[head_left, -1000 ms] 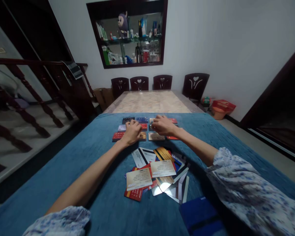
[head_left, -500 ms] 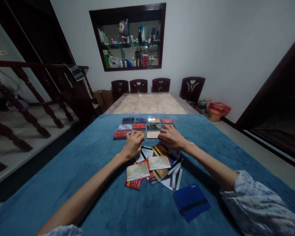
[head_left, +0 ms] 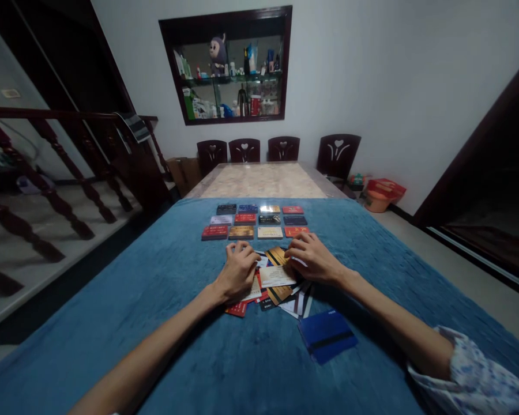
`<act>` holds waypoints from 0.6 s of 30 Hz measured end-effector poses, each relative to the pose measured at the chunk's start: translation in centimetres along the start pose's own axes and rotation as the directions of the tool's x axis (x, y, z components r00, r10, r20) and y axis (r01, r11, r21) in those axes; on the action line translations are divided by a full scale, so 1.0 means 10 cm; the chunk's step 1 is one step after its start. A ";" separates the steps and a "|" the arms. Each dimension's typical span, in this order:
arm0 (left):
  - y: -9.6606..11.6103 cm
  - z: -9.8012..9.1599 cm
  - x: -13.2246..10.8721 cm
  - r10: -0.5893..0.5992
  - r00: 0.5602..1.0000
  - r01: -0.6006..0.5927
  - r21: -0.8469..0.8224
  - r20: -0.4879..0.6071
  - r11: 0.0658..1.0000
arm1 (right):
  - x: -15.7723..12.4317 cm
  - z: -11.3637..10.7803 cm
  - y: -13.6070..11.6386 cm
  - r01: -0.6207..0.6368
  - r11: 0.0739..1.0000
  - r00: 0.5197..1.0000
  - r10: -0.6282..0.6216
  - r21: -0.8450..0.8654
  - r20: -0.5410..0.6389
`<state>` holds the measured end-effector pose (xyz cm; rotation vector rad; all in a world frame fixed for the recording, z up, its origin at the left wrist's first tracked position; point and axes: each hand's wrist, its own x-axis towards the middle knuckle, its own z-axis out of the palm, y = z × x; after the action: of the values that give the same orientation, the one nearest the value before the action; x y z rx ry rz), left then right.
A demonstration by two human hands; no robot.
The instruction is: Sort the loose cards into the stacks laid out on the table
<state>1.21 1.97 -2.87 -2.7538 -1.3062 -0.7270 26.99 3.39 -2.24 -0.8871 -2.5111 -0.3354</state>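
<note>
A loose pile of overlapping bank cards (head_left: 279, 276), gold, cream, white, red and dark, some with black stripes, lies between my two hands. My left hand (head_left: 239, 268) is closed over the pile's left side, its fingers curled and covering part of a cream card. At the right side, my right hand (head_left: 313, 256) has bent fingers resting on the card edges; its fingertips are partly hidden. Beyond them sit three rows of neat card stacks, among them a gold stack (head_left: 241, 232) and a red stack (head_left: 214, 232). Nearer me are blue cards (head_left: 328, 335) with a black stripe.
A blue cloth (head_left: 190, 357) covers the near part of the long table, whose marbled top (head_left: 259, 180) shows beyond. Dark chairs (head_left: 338, 154) stand at the far end. To the left runs a wooden railing (head_left: 64, 167).
Both hands have drawn back from the front row of stacks to the sides of the loose pile. The gold stack and a red stack at the row's right end are now uncovered.
</note>
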 end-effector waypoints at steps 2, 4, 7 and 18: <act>0.04 0.01 -0.04 -0.016 1.000 0.016 -0.023 -0.004 1.000 | 0.00 -0.04 -0.02 0.015 0.999 1.000 -0.016 0.040 0.021; 0.07 0.01 -0.08 -0.027 1.000 0.027 -0.051 -0.001 0.998 | -0.01 -0.07 -0.04 0.032 0.996 0.998 -0.036 0.083 0.053; 0.10 -0.02 -0.13 0.005 0.999 -0.001 -0.095 0.041 0.995 | 0.00 -0.12 -0.07 0.046 0.987 0.991 -0.064 0.157 0.113; 0.17 -0.07 -0.16 0.081 0.988 -0.061 -0.151 0.130 0.987 | 0.02 -0.16 -0.14 0.028 0.973 0.964 -0.087 0.230 0.251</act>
<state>1.30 -0.38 -2.62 -2.9985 -1.2144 -0.6672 26.47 1.82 -0.84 -0.8117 -2.7495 0.0536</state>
